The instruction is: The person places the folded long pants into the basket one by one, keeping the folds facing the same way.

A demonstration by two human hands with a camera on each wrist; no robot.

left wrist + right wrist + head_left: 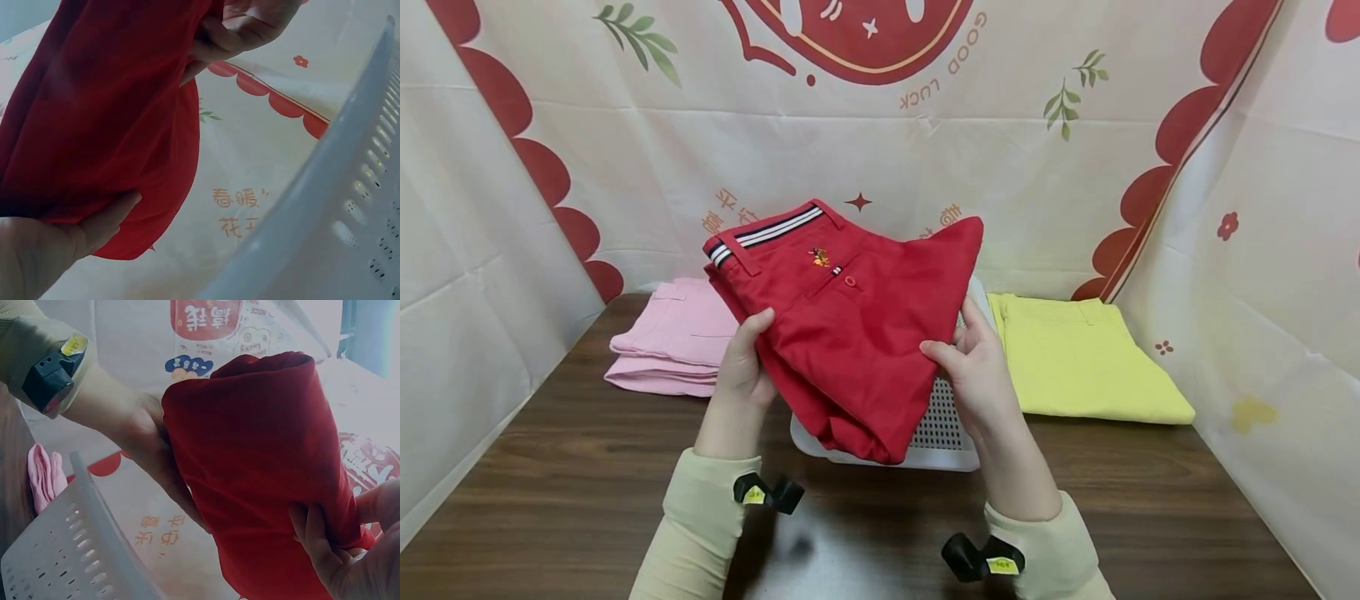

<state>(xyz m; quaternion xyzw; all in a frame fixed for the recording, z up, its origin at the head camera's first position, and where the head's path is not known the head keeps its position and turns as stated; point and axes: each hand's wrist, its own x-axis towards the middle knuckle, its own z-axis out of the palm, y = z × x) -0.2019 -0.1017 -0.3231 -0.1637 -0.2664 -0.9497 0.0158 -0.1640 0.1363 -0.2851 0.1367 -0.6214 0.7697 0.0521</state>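
Observation:
Red folded trousers (865,325) with a striped inner waistband and a small embroidered emblem are held up over a white perforated basket (951,417). My left hand (748,367) grips their left edge, thumb on the front. On the opposite side my right hand (973,362) pinches the cloth between thumb and fingers. In the left wrist view the red trousers (119,112) hang between both hands beside the basket's rim (294,194). From the right wrist, the fabric (250,444) appears as a thick folded bundle.
Folded pink trousers (677,333) lie stacked at the left of the brown wooden table (587,467). Folded yellow trousers (1090,367) lie at the right. A printed cloth backdrop (760,142) encloses the back and sides.

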